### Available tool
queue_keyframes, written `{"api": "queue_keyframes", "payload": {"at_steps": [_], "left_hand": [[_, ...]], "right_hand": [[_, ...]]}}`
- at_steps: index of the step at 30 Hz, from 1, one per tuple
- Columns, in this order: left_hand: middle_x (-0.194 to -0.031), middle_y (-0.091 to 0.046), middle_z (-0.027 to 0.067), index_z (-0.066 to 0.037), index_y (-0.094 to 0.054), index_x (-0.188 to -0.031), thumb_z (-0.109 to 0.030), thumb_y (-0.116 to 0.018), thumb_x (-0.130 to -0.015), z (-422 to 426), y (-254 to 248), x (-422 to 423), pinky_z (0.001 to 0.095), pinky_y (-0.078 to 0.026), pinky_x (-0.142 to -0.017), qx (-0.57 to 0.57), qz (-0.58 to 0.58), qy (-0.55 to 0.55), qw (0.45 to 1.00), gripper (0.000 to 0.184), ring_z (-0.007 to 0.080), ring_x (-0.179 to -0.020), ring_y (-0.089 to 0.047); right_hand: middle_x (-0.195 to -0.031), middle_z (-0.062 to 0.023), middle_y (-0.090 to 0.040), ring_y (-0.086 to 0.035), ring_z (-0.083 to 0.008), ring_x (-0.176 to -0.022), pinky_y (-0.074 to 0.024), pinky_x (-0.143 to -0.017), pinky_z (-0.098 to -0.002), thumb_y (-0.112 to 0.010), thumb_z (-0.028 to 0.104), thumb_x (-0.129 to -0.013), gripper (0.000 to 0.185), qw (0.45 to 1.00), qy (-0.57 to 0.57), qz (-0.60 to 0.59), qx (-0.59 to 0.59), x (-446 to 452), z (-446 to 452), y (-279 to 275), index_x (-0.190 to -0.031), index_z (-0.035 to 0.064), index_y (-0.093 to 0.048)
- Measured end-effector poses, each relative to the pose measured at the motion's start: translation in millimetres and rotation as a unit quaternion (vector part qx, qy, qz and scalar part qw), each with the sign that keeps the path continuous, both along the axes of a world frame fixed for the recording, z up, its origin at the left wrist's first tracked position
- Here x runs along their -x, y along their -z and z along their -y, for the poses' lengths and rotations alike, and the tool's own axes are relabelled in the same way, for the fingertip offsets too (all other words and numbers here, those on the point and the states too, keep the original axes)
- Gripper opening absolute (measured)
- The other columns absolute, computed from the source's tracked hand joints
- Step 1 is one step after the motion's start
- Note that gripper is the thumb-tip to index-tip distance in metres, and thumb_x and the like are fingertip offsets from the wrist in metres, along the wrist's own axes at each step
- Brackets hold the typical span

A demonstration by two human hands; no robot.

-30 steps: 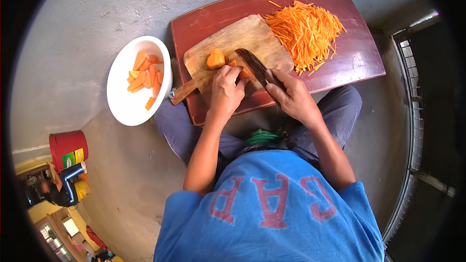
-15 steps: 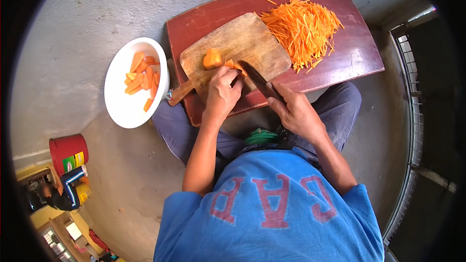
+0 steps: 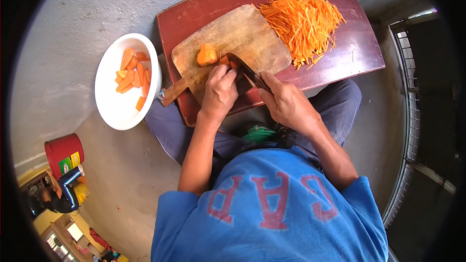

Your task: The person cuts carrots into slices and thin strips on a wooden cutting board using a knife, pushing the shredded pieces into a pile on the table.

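Observation:
My right hand (image 3: 290,106) is wrapped round the handle of a dark-bladed knife (image 3: 247,72). Its blade slants across a wooden cutting board (image 3: 257,31), close beside my left fingertips. With bent fingers, my left hand (image 3: 219,92) presses a carrot piece (image 3: 224,60) to the board; most of that piece is hidden under the fingers and blade. A thick peeled carrot chunk (image 3: 207,55) lies just beyond my left hand. To the right, a big heap of carrot strips (image 3: 306,26) sits partly against the board's edge.
The board rests on a low red wooden table (image 3: 357,51) across my legs. At left stands a white basin (image 3: 108,80) with several carrot pieces (image 3: 137,75). A red bucket (image 3: 63,150) and another person (image 3: 60,194) are farther off at lower left. A wall borders the table's far side.
The view has shifted slightly, so the board, table and basin appear farther left and up. The knife blade has come nearer my left fingers, still over the carrot piece.

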State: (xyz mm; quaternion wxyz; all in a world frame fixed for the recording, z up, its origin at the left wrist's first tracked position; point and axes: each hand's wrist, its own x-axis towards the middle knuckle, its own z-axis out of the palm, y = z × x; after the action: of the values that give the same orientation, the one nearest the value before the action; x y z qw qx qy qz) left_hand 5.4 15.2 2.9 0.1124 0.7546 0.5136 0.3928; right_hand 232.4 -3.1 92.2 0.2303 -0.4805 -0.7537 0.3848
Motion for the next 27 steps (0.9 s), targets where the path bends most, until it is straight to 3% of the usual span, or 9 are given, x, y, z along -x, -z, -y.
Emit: {"api": "queue_keyframes", "payload": {"at_steps": [6,9,14,18,24,27], "left_hand": [[-0.098,-0.07,0.0184,0.003,-0.08,-0.11,0.017,-0.069,-0.087,-0.8,-1.7,-0.5,0.0475,-0.059,-0.082,-0.005,0.035,0.004,0.999,0.029,0.0404,-0.094,-0.071],[-0.098,-0.071,0.0181,0.004,-0.079,-0.109,0.016,-0.072,-0.087,-0.5,4.0,2.0,0.0474,-0.059,-0.082,-0.001,0.025,0.001,1.0,0.025,0.0398,-0.093,-0.071],[-0.104,-0.072,0.0182,0.004,-0.078,-0.109,0.014,-0.071,-0.085,-3.3,7.2,-1.8,0.0495,-0.059,-0.088,0.01,0.037,-0.001,0.999,0.027,0.0409,-0.098,-0.071],[-0.104,-0.072,0.0178,0.003,-0.079,-0.114,0.01,-0.076,-0.09,-12.6,7.0,-9.9,0.0484,-0.059,-0.089,-0.005,0.068,0.006,0.998,0.025,0.0406,-0.1,-0.072],[-0.108,-0.071,0.0185,0.003,-0.079,-0.116,0.009,-0.078,-0.089,-7.2,4.6,-5.7,0.0492,-0.059,-0.092,0.005,0.05,0.016,0.999,0.028,0.0417,-0.104,-0.071],[-0.105,-0.073,0.0172,0.002,-0.079,-0.111,0.009,-0.083,-0.087,-7.5,-2.6,-7.6,0.0465,-0.059,-0.087,-0.014,0.028,0.006,0.999,0.026,0.0393,-0.1,-0.073]], "right_hand": [[-0.09,-0.0347,-0.071,-0.071,-0.0568,-0.089,-0.0543,-0.072,-0.0628,-0.069,0.012,-0.108,0.024,0.999,0.007,-0.012,-0.046,0.3,18.7,-12.4,-0.125,-0.0005,-0.059],[-0.09,-0.0344,-0.071,-0.071,-0.0572,-0.09,-0.0547,-0.073,-0.0622,-0.068,0.011,-0.107,0.023,1.0,0.001,0.017,0.015,5.2,1.4,-1.4,-0.125,-0.0003,-0.058],[-0.091,-0.0349,-0.069,-0.07,-0.0583,-0.091,-0.0533,-0.074,-0.0631,-0.067,0.011,-0.108,0.022,1.0,0.018,0.012,0.006,-3.2,9.1,-19.6,-0.124,0.0,-0.057],[-0.093,-0.0356,-0.068,-0.069,-0.0591,-0.092,-0.0524,-0.074,-0.0632,-0.066,0.011,-0.108,0.019,0.998,0.047,0.031,0.038,-6.3,16.7,-26.2,-0.122,0.0011,-0.057],[-0.089,-0.0341,-0.067,-0.069,-0.0594,-0.091,-0.0528,-0.072,-0.0613,-0.067,0.012,-0.109,0.018,0.998,0.055,-0.021,0.028,-1.9,11.7,-22.0,-0.119,0.001,-0.057],[-0.086,-0.034,-0.067,-0.069,-0.0596,-0.092,-0.0532,-0.072,-0.0609,-0.067,0.012,-0.109,0.018,0.997,0.054,-0.004,0.05,-2.3,10.7,-17.0,-0.119,0.0005,-0.057]]}}
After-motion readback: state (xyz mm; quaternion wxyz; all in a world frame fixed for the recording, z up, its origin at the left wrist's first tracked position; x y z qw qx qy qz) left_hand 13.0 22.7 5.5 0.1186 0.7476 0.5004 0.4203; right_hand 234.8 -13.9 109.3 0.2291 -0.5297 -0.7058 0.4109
